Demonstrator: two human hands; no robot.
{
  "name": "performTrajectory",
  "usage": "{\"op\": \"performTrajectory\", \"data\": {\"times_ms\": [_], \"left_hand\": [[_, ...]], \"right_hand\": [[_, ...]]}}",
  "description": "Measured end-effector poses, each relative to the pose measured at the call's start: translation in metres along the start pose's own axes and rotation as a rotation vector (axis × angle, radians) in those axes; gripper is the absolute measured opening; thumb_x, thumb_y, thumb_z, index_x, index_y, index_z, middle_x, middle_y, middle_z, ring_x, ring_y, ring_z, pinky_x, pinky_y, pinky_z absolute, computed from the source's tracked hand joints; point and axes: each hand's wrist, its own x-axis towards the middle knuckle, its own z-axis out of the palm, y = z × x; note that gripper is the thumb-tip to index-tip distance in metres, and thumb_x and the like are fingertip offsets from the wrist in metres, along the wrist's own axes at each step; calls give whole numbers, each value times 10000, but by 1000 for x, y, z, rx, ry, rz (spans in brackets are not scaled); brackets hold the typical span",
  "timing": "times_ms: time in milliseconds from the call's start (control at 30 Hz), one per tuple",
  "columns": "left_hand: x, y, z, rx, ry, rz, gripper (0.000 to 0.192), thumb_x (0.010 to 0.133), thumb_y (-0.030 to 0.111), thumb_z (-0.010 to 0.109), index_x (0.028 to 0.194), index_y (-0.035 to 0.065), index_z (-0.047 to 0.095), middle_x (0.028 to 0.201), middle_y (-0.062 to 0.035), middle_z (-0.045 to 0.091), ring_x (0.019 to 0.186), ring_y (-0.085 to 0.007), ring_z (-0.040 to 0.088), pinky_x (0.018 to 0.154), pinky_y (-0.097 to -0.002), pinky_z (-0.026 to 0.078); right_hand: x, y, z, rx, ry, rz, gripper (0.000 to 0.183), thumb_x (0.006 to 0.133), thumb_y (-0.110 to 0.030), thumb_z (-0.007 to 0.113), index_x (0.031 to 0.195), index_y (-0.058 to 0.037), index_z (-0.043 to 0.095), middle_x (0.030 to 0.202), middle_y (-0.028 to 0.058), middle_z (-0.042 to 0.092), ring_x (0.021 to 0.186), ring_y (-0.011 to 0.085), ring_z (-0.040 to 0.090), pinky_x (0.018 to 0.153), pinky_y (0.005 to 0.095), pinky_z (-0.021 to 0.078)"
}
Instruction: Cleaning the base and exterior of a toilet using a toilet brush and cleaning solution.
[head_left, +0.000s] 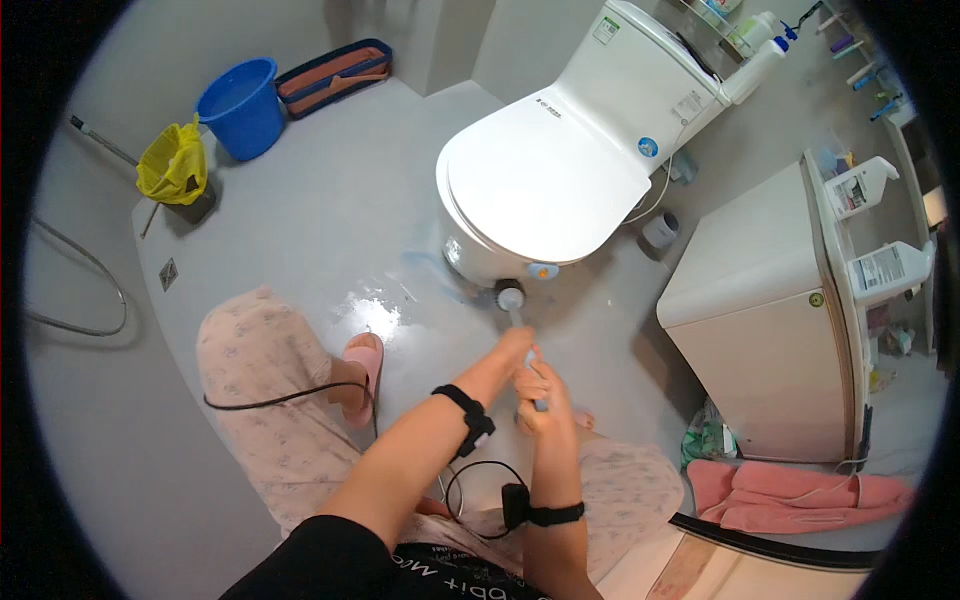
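A toilet brush with dark bristles and a pale handle (516, 318) points away from me, its head (511, 293) low against the front of the white toilet's base (472, 259). My left hand (516, 348) is wrapped around the handle nearer the brush head. Closer to my body, my right hand (541, 391) grips the same handle near its end. Above the brush, the toilet's lid (536, 180) is down. Wet, shiny floor (375, 311) and bluish smears lie beside the base.
A blue bucket (244, 109) and a bin with a yellow bag (176, 165) stand at the left wall. A white cabinet (757, 367) is close on the right, with a pink towel (795, 496) below it. Black cables hang from my wrist straps.
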Motion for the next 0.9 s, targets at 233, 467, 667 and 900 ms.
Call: {"op": "performTrajectory", "data": {"times_ms": [233,467,667,900], "left_hand": [[1,16,22,236,-215,153,202,742,152,452,600,37,538,603,-136,553,539,-254,506,521,-380,404],[11,46,-58,-114,88,-18,234,821,145,361,663,-1,453,526,-108,459,489,-221,469,452,-365,390],[37,13,-14,-17,31,-97,157,777,100,392,654,15,438,521,-89,420,471,-202,457,424,-329,375],[48,50,83,157,-322,-129,170,775,150,461,666,20,463,619,-91,503,428,-187,439,374,-292,358]], "right_hand": [[16,-27,-4,98,40,-34,94,808,-57,476,873,-117,442,581,-11,374,417,19,343,318,134,250],[47,13,32,113,-81,113,81,804,-64,507,857,-66,446,572,1,381,407,24,355,305,135,262],[47,-19,-1,195,7,76,170,793,-44,508,939,-122,473,625,4,403,419,8,347,326,121,243],[66,-65,-25,-175,42,-291,177,834,-124,425,994,-197,409,619,-4,410,425,36,358,337,162,261]]}}
